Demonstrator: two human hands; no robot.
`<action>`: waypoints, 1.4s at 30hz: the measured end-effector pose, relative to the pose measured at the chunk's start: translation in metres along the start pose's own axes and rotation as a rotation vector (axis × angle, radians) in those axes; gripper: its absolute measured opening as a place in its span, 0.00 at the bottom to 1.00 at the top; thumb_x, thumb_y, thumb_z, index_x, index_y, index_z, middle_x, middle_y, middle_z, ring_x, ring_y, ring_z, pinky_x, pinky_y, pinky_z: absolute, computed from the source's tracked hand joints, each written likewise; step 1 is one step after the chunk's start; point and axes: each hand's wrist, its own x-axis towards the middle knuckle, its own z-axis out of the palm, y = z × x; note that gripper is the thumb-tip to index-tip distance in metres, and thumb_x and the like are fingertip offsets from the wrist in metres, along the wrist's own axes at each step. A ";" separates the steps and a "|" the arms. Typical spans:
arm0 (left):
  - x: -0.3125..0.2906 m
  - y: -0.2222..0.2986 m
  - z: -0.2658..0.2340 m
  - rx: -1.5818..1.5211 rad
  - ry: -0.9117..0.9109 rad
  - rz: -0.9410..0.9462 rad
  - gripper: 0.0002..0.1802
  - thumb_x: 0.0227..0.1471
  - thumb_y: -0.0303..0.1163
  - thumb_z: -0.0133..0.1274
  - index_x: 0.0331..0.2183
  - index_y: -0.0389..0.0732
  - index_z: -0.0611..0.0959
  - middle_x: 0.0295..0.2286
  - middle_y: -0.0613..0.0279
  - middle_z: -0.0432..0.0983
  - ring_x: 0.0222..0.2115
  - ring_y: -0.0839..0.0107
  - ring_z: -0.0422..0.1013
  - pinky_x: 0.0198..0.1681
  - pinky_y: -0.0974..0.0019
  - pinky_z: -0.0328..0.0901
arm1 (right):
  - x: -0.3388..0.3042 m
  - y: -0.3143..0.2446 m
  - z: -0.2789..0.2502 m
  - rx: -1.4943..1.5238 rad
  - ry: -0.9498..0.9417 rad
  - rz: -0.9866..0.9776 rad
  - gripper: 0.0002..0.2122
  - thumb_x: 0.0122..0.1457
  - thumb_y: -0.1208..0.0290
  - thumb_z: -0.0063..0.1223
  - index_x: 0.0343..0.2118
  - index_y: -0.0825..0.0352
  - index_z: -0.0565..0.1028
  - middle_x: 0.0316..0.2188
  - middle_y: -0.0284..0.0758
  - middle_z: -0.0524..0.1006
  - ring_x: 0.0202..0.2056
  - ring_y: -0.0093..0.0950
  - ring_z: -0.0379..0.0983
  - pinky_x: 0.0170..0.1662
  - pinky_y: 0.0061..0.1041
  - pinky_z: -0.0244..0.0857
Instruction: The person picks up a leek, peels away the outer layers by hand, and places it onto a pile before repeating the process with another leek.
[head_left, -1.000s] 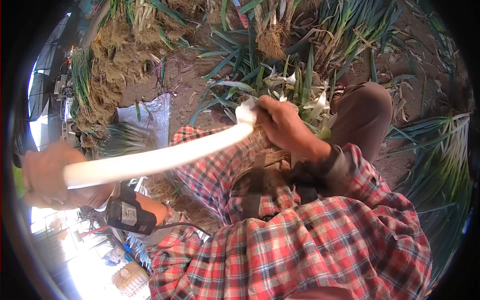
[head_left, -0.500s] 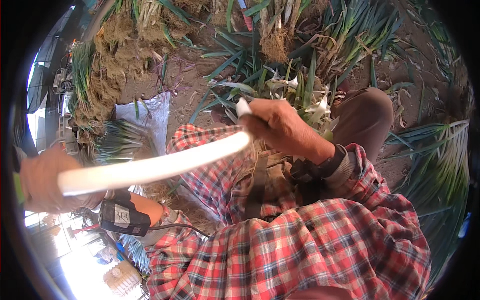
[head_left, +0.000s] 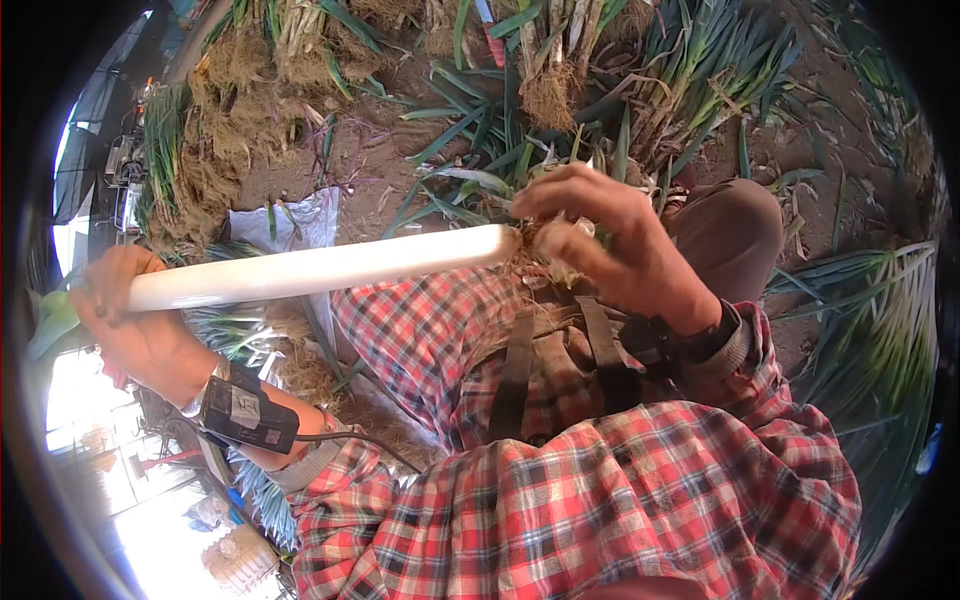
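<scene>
Head view: leek (head_left: 320, 265) lies left to right; left hand (head_left: 135, 315) grips its leaf end, right hand (head_left: 600, 245) pinches roots (head_left: 535, 262).

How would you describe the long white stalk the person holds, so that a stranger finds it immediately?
Start from the red plaid shirt filling the lower picture. Just above it, a long white stalk runs between the left hand and the right hand. Unlike the green-leaved, earthy bundles on the soil, it is clean and smooth.
</scene>
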 end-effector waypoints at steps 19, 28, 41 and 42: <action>-0.008 -0.012 0.023 0.519 -0.033 0.115 0.12 0.58 0.32 0.44 0.26 0.34 0.68 0.23 0.58 0.65 0.25 0.67 0.65 0.30 0.63 0.65 | -0.013 -0.003 0.017 0.549 -0.141 0.292 0.13 0.61 0.72 0.53 0.46 0.71 0.72 0.37 0.32 0.76 0.36 0.18 0.71 0.36 0.20 0.68; -0.015 -0.051 0.063 0.615 0.163 0.555 0.13 0.53 0.23 0.46 0.38 0.23 0.73 0.38 0.46 0.74 0.39 0.58 0.73 0.45 0.56 0.70 | -0.007 -0.011 0.019 0.600 -0.117 0.389 0.18 0.65 0.58 0.47 0.40 0.73 0.74 0.27 0.27 0.71 0.31 0.16 0.66 0.34 0.19 0.61; -0.022 -0.024 0.040 0.623 0.040 0.581 0.15 0.55 0.26 0.47 0.42 0.26 0.67 0.35 0.51 0.67 0.34 0.63 0.66 0.38 0.61 0.64 | -0.011 -0.013 0.038 -0.426 -0.016 -0.190 0.12 0.51 0.78 0.56 0.39 0.68 0.71 0.26 0.38 0.70 0.23 0.38 0.71 0.26 0.35 0.65; -0.025 -0.021 0.039 0.623 0.044 0.581 0.15 0.55 0.26 0.47 0.42 0.26 0.67 0.35 0.51 0.67 0.34 0.63 0.66 0.38 0.61 0.64 | -0.011 -0.012 0.039 -0.427 -0.019 -0.189 0.12 0.51 0.78 0.56 0.39 0.68 0.71 0.26 0.38 0.70 0.23 0.38 0.71 0.26 0.35 0.65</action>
